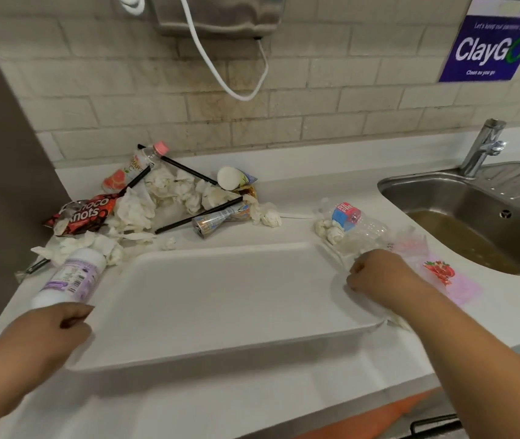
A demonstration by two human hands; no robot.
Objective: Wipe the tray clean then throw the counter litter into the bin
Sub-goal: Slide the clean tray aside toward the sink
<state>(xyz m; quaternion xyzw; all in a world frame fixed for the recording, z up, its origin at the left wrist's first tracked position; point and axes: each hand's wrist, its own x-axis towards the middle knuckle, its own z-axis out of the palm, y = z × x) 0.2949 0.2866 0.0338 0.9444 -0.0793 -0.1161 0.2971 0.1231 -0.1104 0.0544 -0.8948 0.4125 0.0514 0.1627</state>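
Note:
A white tray [220, 299] lies on the pale counter in front of me. My left hand [59, 324] grips the tray's left rim with curled fingers. My right hand [375, 277] holds a white tissue [388, 318] bunched against the tray's right edge. Behind the tray sits a heap of litter: crumpled tissues [170, 188], a red snack wrapper [84, 213], black straws [198, 213], a pink-capped bottle [151, 153] and a crushed clear bottle [353, 220]. A white bottle with a purple label [75, 274] lies by the tray's left corner.
A steel sink [473, 210] holding murky water lies at the right, its tap [483, 147] behind it. A pink plastic wrapper [442, 274] lies between tray and sink. The tiled wall carries a blue sign [492, 45]. No bin is in view.

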